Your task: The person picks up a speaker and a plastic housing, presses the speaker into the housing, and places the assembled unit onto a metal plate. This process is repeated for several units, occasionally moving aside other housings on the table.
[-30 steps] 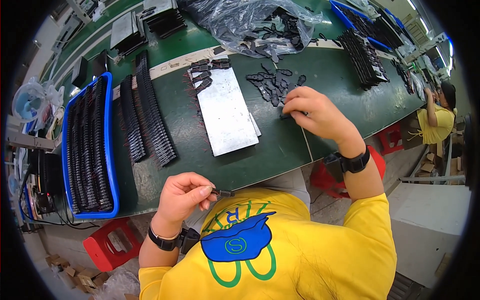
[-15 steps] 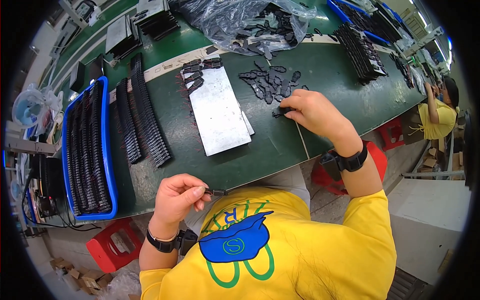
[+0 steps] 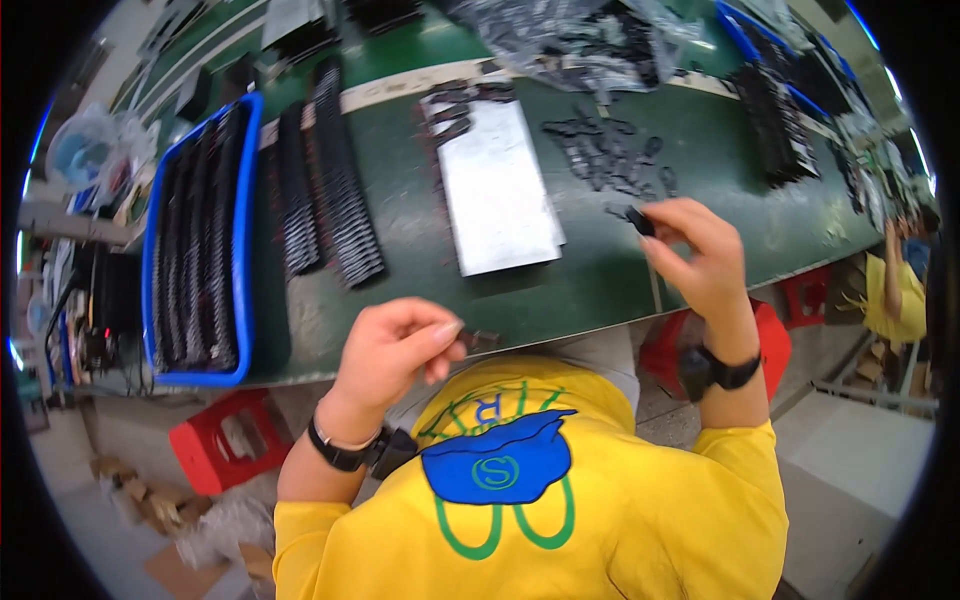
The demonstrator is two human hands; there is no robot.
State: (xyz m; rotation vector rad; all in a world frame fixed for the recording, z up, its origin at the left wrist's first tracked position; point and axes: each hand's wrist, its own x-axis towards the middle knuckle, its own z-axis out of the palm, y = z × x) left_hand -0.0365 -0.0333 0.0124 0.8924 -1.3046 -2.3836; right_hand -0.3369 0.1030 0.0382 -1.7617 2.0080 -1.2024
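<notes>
Between the thumb and fingers of my left hand (image 3: 405,350) is a small dark part (image 3: 482,341), held over the table's front edge near my lap. My right hand (image 3: 695,250) pinches a small flat black piece (image 3: 638,220) above the green table. Just beyond that hand lies a loose scatter of flat black pieces (image 3: 600,155). A silvery white plate (image 3: 497,200) lies between the hands and farther back, with several black parts with thin reddish wires (image 3: 450,110) along its far left corner. Motion blur hides finer detail of both held parts.
A blue tray (image 3: 248,240) filled with rows of black parts stands at the left, beside two long black rows (image 3: 345,190). A clear plastic bag (image 3: 560,45) of black pieces lies at the back. Stacked dark plates (image 3: 775,130) stand right; a co-worker (image 3: 890,290) sits beyond.
My right hand has lifted the black piece off the table. My left hand keeps its part. The whole view has shifted, with the table things now farther right and higher.
</notes>
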